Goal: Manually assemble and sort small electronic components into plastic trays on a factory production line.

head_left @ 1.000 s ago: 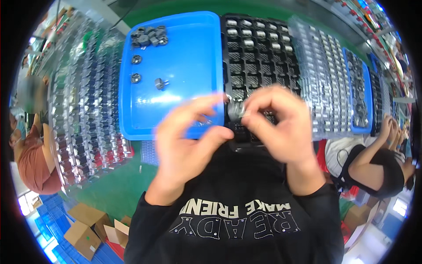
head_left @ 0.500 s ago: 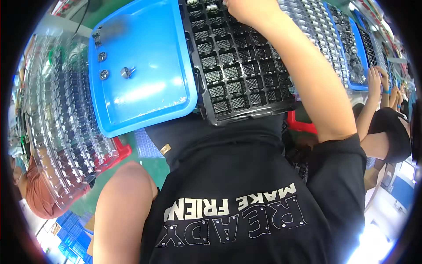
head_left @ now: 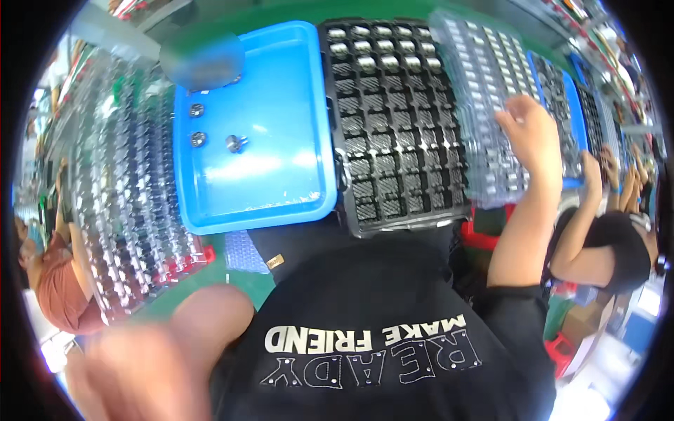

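Observation:
My right hand (head_left: 532, 133) is over the clear plastic tray (head_left: 484, 158) holding rows of small silvery cylindrical parts. Its fingers are curled in toward the thumb; anything between them is too small to make out. Left of that tray lies a black compartment tray (head_left: 404, 133), with silvery parts in its far rows and bare pockets nearer me. Beside it sits a blue tray (head_left: 281, 182) with a few loose metal parts, including a silvery one with a short shaft (head_left: 236, 144). My left hand (head_left: 133, 372) is a smear of motion low at the left, its fingers unreadable.
Stacked clear plastic trays (head_left: 133, 203) stand at the left, with a person in a rust-coloured top (head_left: 63, 281) beyond. Farther right along the line are another blue tray (head_left: 577, 126) full of dark parts and a co-worker's hand (head_left: 591, 172). A red stool edge (head_left: 484, 235) shows below.
My right hand has left the far edge of the black tray and moved right, over the clear tray. My left arm has shifted, bringing a blurred hand into the lower left. The view has shifted too.

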`<state>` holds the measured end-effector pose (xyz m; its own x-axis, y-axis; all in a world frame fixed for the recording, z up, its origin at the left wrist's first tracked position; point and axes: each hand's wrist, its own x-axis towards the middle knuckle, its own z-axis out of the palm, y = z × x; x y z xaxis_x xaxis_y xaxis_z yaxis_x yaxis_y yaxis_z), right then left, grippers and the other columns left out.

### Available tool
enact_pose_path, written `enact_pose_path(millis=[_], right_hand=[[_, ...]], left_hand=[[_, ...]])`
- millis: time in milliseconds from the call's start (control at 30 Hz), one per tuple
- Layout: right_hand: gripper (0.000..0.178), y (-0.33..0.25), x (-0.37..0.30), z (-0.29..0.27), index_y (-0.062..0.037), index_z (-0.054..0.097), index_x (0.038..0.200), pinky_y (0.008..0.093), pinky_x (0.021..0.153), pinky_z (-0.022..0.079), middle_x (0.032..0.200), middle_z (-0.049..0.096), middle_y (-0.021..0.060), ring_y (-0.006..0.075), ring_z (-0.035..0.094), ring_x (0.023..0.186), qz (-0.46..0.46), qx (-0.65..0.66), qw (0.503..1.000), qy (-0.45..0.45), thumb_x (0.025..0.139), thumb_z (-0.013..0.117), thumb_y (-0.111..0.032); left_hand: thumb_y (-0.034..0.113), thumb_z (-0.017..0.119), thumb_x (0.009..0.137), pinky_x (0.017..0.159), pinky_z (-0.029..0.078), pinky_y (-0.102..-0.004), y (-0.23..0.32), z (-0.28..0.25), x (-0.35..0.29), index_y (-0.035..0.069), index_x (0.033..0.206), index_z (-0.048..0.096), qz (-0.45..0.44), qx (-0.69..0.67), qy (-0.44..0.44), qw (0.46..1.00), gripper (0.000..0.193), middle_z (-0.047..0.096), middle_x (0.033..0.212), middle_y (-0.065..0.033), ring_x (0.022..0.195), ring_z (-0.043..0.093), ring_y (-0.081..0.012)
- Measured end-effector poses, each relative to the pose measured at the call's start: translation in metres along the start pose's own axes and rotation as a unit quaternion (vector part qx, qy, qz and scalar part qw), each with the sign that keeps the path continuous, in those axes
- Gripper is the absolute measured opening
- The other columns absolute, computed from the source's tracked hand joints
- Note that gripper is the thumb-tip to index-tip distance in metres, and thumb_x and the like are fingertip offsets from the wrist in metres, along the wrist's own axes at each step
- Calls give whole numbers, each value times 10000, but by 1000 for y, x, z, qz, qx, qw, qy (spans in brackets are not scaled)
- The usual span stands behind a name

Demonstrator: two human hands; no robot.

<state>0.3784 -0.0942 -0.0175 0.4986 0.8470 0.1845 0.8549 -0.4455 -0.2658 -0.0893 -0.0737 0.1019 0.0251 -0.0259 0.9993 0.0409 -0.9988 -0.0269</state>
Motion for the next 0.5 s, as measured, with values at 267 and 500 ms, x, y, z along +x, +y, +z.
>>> enact_pose_path(millis=[267, 500], right_hand=[[338, 21, -2, -2, -26, 659, 984, 402, 699, 523, 767, 693, 139, 280, 675, 735, 121, 43, 992, -21, 814, 794, -286], [92, 38, -9, 9, -31, 704, 984, 291, 704, 503, 906, 653, 83, 173, 635, 799, -7, 202, 979, 3, 906, 656, -28]], left_hand=[[149, 833, 768, 1000, 494, -439, -117, 53, -146, 71, 1224, 699, -454, 311, -435, 713, 482, 644, 1216, -181, 1163, 612, -358], [84, 803, 798, 860, 550, -395, -116, 52, -148, 69, 1205, 697, -552, 276, -395, 680, 421, 673, 1089, -142, 925, 687, -314]])
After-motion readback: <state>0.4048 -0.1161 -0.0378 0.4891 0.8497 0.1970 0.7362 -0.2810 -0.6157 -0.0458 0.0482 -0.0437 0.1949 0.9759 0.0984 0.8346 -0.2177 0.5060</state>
